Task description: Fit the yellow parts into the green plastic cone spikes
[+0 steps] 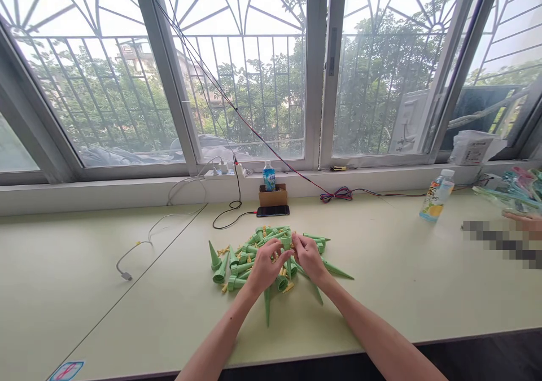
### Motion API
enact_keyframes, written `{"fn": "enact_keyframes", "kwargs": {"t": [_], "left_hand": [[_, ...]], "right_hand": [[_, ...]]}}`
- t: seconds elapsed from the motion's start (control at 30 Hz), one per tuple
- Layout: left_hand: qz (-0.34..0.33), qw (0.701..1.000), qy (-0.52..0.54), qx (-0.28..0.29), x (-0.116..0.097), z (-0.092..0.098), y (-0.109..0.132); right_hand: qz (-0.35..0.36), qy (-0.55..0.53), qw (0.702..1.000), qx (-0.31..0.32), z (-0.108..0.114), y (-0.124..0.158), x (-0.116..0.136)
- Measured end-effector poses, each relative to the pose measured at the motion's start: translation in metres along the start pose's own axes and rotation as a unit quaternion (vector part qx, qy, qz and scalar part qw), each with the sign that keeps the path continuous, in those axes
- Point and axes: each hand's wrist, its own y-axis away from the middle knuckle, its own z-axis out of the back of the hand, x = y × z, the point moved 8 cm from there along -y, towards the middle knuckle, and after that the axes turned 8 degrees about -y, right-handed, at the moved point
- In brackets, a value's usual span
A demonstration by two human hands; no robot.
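Observation:
My left hand (pixel 267 261) is closed around a green cone-shaped plastic spike (pixel 287 242), its wide collar up and its tip pointing down. Close against that collar, my right hand (pixel 310 257) pinches what looks like a small yellow plastic piece, mostly hidden by the fingers. Under and around both hands lies a loose pile of similar green spikes (pixel 240 269), mixed with small yellow plastic pieces (pixel 289 287). Some spikes stand on their collars at the pile's left side, while others lie flat with their tips pointing outward.
Behind the pile, a phone (pixel 273 211) lies before a small cardboard box (pixel 273 196) and a blue bottle (pixel 269 176). A drink bottle (pixel 437 196) stands to the right, near another person's hand (pixel 525 223). Cables (pixel 336 194) and a white charging lead (pixel 126 276) lie on the table (pixel 169 319).

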Motion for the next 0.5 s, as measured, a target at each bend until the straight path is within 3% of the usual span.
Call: {"fn": "enact_keyframes", "kwargs": {"t": [0.27, 0.5], "left_hand": [[-0.019, 1.000, -0.013, -0.001, -0.0057, 0.0008, 0.0002], [-0.032, 0.999, -0.028, -0.008, -0.0094, 0.0030, 0.0000]], "right_hand": [[-0.012, -0.025, 1.000, 0.011, -0.0007, -0.0019, -0.0094], [0.015, 0.015, 1.000, -0.007, 0.0006, -0.0020, -0.0026]]}}
